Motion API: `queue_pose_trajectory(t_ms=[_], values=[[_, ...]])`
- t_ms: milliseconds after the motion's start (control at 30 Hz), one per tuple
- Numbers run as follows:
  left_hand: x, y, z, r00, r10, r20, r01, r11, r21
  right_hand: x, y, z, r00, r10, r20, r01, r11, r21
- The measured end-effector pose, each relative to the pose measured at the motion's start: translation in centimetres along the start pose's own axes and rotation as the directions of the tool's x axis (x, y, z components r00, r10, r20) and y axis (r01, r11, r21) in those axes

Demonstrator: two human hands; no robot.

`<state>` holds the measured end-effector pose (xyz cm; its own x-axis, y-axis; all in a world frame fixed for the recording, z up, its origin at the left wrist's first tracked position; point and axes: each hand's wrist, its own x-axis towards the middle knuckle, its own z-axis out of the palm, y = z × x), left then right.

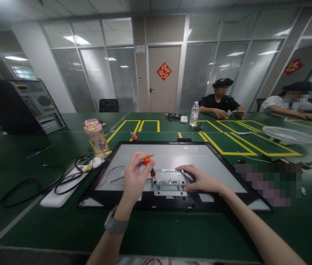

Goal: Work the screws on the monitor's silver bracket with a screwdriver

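A monitor panel (200, 154) with a grey back and black frame lies flat on the green table. Near its front edge sits a metal bracket (169, 193) with a row of video ports along one side. My left hand (136, 173) is closed around the orange-and-black handle of a screwdriver (152, 171), whose tip points down at the bracket's left end. My right hand (197, 178) holds the bracket's right end between thumb and fingers. Thin wires (116, 180) run across the panel left of the bracket.
Left of the panel lie a white power strip (55, 197), black cables (20, 180) and a pink-lidded bottle (97, 140). A computer case (38, 105) stands at far left. Another red-handled screwdriver (134, 136) and a water bottle (194, 114) are behind the panel. Two people sit across the table.
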<state>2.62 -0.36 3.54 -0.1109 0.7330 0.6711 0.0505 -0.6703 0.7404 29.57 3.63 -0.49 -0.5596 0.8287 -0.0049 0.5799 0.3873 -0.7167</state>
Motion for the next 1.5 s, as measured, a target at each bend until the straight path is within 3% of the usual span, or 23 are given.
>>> queue_pose_trajectory(t_ms=[167, 367, 533, 733, 933, 1500], values=[[-0.22, -0.16, 0.06, 0.990, -0.114, 0.078, 0.119, 0.991, -0.064, -0.06, -0.13, 0.04, 1.000, 0.001, -0.002, -0.001, 1.000, -0.007], [-0.12, -0.29, 0.10, 0.999, 0.032, -0.010, -0.031, 0.994, 0.105, 0.03, -0.17, 0.01, 1.000, 0.001, 0.000, -0.001, 1.000, -0.004], [-0.24, -0.29, 0.02, 0.999, -0.019, 0.029, 0.017, 0.996, 0.084, -0.01, -0.23, -0.04, 1.000, 0.012, 0.000, -0.012, 1.000, -0.006], [-0.31, -0.37, 0.00, 0.998, 0.056, 0.004, -0.056, 0.987, 0.151, -0.09, -0.59, -0.12, 1.000, 0.017, 0.005, -0.017, 1.000, -0.015], [-0.21, -0.14, 0.07, 0.999, -0.035, 0.019, 0.034, 0.995, 0.093, -0.08, -0.43, -0.11, 1.000, 0.013, 0.004, -0.013, 1.000, -0.015], [-0.07, -0.08, 0.13, 1.000, 0.003, 0.008, -0.004, 0.994, 0.112, -0.05, -0.07, -0.04, 1.000, -0.004, -0.003, 0.004, 1.000, -0.011]])
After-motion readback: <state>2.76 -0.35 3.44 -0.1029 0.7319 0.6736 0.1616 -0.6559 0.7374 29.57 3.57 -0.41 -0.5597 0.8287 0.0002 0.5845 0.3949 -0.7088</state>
